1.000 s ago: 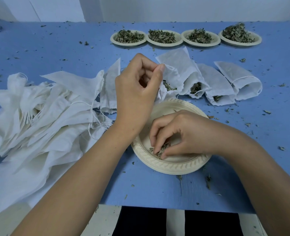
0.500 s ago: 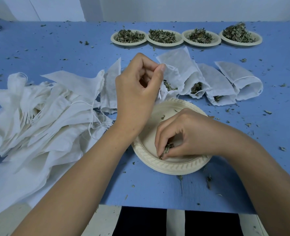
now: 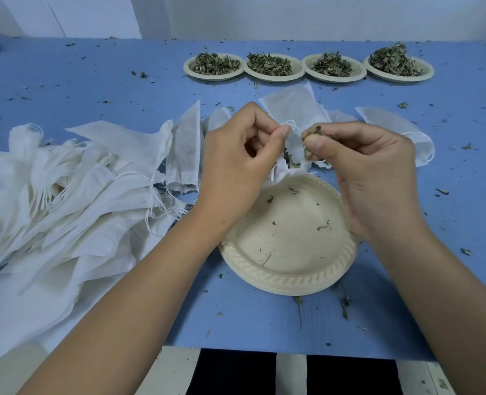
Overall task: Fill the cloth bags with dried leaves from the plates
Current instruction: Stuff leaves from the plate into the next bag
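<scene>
A cream plate (image 3: pixel 290 252) lies in front of me with only a few leaf crumbs on it. Just beyond it, my left hand (image 3: pixel 236 163) pinches the rim of a white cloth bag (image 3: pixel 293 109) and holds its mouth open; some dried leaves show inside. My right hand (image 3: pixel 361 166) is raised beside that mouth, fingers curled round a pinch of dried leaves (image 3: pixel 311 138). More partly filled bags (image 3: pixel 393 124) lie to the right, half hidden by my right hand.
Several plates heaped with dried leaves (image 3: pixel 213 67) stand in a row at the far side of the blue table (image 3: pixel 65 81). A big pile of empty white bags (image 3: pixel 65 195) covers the left. Leaf crumbs are scattered everywhere. The table's near edge runs under my forearms.
My right hand has lifted from the plate with a pinch of leaves and moved up to the bag's mouth. My left hand has kept its hold on the bag.
</scene>
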`<state>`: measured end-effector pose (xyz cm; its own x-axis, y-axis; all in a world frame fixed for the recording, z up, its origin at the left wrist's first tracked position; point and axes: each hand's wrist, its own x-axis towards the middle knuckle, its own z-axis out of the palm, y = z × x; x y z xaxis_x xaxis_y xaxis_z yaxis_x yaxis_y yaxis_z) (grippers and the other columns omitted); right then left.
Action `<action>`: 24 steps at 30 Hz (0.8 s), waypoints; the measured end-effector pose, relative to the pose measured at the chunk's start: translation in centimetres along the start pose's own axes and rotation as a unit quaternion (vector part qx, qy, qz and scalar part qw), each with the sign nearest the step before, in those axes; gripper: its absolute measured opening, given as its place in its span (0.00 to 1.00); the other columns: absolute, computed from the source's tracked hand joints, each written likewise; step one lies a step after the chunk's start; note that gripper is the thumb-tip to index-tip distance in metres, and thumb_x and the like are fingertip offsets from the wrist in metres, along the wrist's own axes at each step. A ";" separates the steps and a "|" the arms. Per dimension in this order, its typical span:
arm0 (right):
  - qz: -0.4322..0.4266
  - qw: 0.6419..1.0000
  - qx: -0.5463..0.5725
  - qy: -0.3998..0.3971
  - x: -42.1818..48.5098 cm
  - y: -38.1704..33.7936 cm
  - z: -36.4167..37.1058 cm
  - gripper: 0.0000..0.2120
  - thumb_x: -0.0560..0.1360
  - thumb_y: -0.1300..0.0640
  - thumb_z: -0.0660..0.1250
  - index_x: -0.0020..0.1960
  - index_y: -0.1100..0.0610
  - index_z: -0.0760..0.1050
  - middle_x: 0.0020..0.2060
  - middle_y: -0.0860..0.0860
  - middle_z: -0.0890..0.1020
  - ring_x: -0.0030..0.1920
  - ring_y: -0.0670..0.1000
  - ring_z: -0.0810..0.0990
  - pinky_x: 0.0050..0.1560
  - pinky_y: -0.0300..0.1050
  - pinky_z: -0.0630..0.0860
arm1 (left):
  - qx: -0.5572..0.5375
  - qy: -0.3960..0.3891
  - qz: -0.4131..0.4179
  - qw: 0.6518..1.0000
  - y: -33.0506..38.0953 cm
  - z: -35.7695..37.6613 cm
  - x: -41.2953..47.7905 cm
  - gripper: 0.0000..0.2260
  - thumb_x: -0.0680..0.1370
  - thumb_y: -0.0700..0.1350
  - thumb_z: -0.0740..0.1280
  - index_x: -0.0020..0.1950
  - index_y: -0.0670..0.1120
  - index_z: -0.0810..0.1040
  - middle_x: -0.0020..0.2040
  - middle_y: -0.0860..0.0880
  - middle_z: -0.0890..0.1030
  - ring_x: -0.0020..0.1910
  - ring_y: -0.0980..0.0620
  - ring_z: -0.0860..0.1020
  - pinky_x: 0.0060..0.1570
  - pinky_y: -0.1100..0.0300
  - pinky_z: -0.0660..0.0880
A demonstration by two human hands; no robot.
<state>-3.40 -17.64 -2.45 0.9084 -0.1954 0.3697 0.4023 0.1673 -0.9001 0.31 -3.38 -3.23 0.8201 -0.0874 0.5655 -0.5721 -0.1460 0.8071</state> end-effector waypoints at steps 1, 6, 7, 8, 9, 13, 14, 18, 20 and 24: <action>-0.008 0.999 -0.038 0.010 -0.2 0.2 0.1 0.07 0.64 0.65 0.76 0.41 0.59 0.83 0.34 0.49 0.85 0.35 0.46 0.82 0.41 0.36 0.77 | -0.003 -0.007 0.003 1.000 0.0 0.0 -0.1 0.10 0.78 0.40 0.69 0.39 0.51 0.73 0.27 0.58 0.75 0.26 0.61 0.71 0.30 0.69 0.67; -0.172 0.942 -0.286 -0.010 -0.7 0.9 0.4 0.05 0.69 0.66 0.74 0.44 0.60 0.83 0.40 0.51 0.84 0.43 0.46 0.83 0.45 0.40 0.79 | -0.014 -0.019 0.008 1.000 0.1 0.1 -0.1 0.10 0.78 0.39 0.69 0.39 0.50 0.74 0.28 0.59 0.76 0.26 0.61 0.72 0.30 0.70 0.67; -0.198 0.923 -0.329 -0.011 -0.7 1.0 0.4 0.05 0.70 0.67 0.73 0.44 0.61 0.83 0.40 0.51 0.84 0.43 0.46 0.83 0.46 0.40 0.79 | -0.014 -0.020 0.009 1.000 0.1 0.1 -0.1 0.10 0.78 0.39 0.69 0.39 0.50 0.74 0.28 0.60 0.75 0.26 0.61 0.72 0.30 0.71 0.66; -0.213 0.909 -0.358 -0.013 -0.6 1.1 0.4 0.05 0.69 0.67 0.73 0.44 0.62 0.84 0.40 0.52 0.84 0.43 0.47 0.82 0.46 0.39 0.78 | -0.011 -0.023 0.010 1.000 0.1 0.2 -0.1 0.10 0.78 0.39 0.69 0.39 0.50 0.74 0.27 0.60 0.75 0.26 0.61 0.72 0.30 0.71 0.66; -0.219 0.900 -0.375 -0.021 -0.6 1.2 0.4 0.05 0.69 0.68 0.72 0.45 0.62 0.84 0.41 0.53 0.84 0.43 0.48 0.82 0.46 0.39 0.78 | -0.010 -0.025 0.012 1.000 0.0 0.2 -0.1 0.11 0.78 0.39 0.69 0.39 0.50 0.74 0.28 0.60 0.75 0.27 0.61 0.72 0.30 0.71 0.67; -0.150 0.923 -0.345 -0.075 -0.5 1.1 0.4 0.14 0.68 0.72 0.70 0.53 0.62 0.79 0.49 0.54 0.76 0.45 0.48 0.78 0.48 0.35 0.77 | -0.007 -0.014 0.015 1.000 -0.1 0.2 -0.1 0.11 0.78 0.39 0.69 0.39 0.51 0.73 0.28 0.59 0.74 0.27 0.62 0.72 0.31 0.70 0.67; -0.138 0.935 -0.318 -0.074 -0.4 0.9 0.4 0.14 0.68 0.72 0.71 0.52 0.62 0.78 0.48 0.53 0.75 0.46 0.47 0.78 0.47 0.36 0.77 | -0.007 -0.006 0.011 1.000 -0.2 0.1 -0.1 0.11 0.78 0.39 0.69 0.38 0.52 0.73 0.27 0.59 0.74 0.27 0.61 0.71 0.31 0.70 0.67; -0.240 0.911 -0.330 -0.054 -0.6 0.8 0.3 0.05 0.69 0.72 0.71 0.41 0.65 0.79 0.38 0.54 0.79 0.40 0.48 0.79 0.43 0.40 0.78 | -0.007 0.002 0.015 1.000 -0.2 0.2 -0.1 0.11 0.78 0.40 0.69 0.38 0.52 0.73 0.27 0.59 0.74 0.27 0.61 0.72 0.31 0.69 0.67; -0.285 0.877 -0.382 -0.057 -0.6 1.3 0.5 0.05 0.69 0.73 0.70 0.38 0.65 0.80 0.35 0.54 0.81 0.38 0.50 0.80 0.40 0.43 0.77 | -0.008 -0.001 0.023 1.000 -0.2 0.1 -0.1 0.11 0.78 0.39 0.69 0.39 0.51 0.73 0.28 0.59 0.75 0.28 0.62 0.72 0.31 0.71 0.67; -0.289 0.823 -0.476 -0.110 0.1 2.2 0.5 0.07 0.68 0.74 0.66 0.35 0.65 0.78 0.33 0.54 0.79 0.37 0.49 0.75 0.42 0.26 0.66 | 0.009 -0.023 0.037 0.999 -0.3 0.2 -0.2 0.09 0.77 0.38 0.69 0.39 0.47 0.75 0.29 0.61 0.75 0.28 0.61 0.71 0.32 0.70 0.66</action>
<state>-2.37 -16.81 -4.33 0.6368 0.2210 0.7386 0.5981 -0.7462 -0.2924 0.30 -3.49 -3.57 0.7757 -0.1439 0.6144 -0.6309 -0.1547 0.7603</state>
